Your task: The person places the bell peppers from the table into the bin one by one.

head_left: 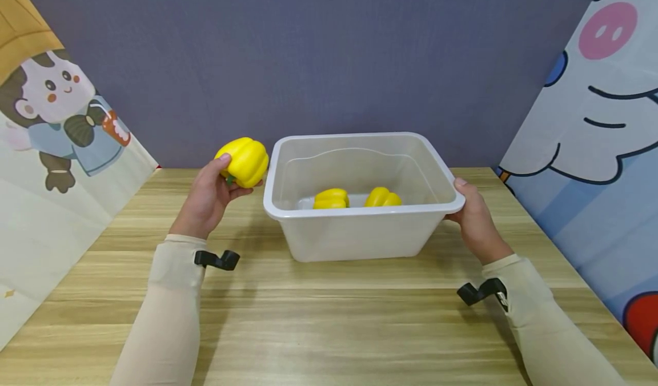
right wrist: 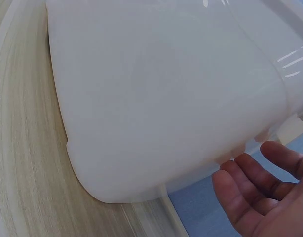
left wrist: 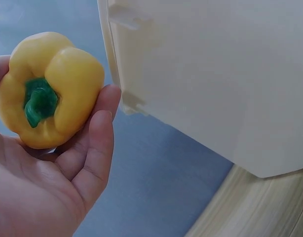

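In my left hand (head_left: 208, 194) is a yellow bell pepper (head_left: 245, 163), gripped between thumb and fingers just left of a white plastic bin (head_left: 354, 234). The pepper's green stem (left wrist: 41, 101) faces the palm side in the left wrist view. My right hand (head_left: 475, 217) holds the bin's right rim, thumb on top and fingers under the edge. Inside the bin lie two more yellow bell peppers, a left one (head_left: 331, 198) and a right one (head_left: 382, 197); the front wall hides their lower parts.
The bin stands on a wood-grain table (head_left: 329, 323), close to a grey-blue partition (head_left: 329, 55) behind it. Printed cartoon panels flank the table, a left panel (head_left: 56, 203) and a right panel (head_left: 591, 203). Each sleeve carries a black wrist mount.
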`<state>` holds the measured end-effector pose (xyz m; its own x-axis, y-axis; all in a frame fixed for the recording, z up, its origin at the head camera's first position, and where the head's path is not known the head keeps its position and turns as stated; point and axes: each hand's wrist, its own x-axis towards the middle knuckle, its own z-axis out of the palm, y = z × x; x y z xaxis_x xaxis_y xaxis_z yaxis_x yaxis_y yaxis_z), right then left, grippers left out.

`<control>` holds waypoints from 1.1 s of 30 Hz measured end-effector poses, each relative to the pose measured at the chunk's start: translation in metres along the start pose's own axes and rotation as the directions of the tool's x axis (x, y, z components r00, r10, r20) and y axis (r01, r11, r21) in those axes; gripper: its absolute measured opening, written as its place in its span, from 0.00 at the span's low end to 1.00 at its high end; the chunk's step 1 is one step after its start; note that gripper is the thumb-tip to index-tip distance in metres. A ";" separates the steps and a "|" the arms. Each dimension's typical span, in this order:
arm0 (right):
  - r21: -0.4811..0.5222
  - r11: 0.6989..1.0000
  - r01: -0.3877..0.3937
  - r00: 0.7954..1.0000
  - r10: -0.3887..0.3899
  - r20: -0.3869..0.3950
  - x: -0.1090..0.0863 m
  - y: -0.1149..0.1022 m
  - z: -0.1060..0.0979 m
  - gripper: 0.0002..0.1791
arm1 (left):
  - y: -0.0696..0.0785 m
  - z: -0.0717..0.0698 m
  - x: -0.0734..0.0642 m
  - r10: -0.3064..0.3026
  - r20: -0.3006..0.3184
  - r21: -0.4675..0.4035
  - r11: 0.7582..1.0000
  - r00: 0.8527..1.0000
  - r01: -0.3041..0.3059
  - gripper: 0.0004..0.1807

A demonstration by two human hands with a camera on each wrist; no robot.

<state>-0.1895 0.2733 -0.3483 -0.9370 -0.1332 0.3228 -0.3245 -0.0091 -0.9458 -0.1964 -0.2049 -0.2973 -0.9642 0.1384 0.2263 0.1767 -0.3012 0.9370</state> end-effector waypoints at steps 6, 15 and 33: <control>0.013 1.000 0.008 1.000 -0.008 -0.021 0.000 0.000 0.001 0.24 | 0.002 0.004 -0.001 -0.006 0.006 0.001 1.000 1.000 0.006 0.22; -0.013 1.000 0.010 1.000 -0.010 0.001 0.000 -0.001 0.000 0.26 | 0.005 0.009 -0.003 0.001 0.018 0.019 1.000 1.000 -0.002 0.23; -0.015 1.000 -0.005 1.000 0.005 -0.024 -0.002 -0.004 0.001 0.25 | 0.010 0.016 -0.004 0.016 0.020 0.035 0.999 1.000 -0.017 0.20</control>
<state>-0.1865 0.2724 -0.3453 -0.9414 -0.1097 0.3190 -0.3217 0.0068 -0.9468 -0.1878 -0.1934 -0.2846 -0.9570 0.1524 0.2467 0.1997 -0.2704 0.9418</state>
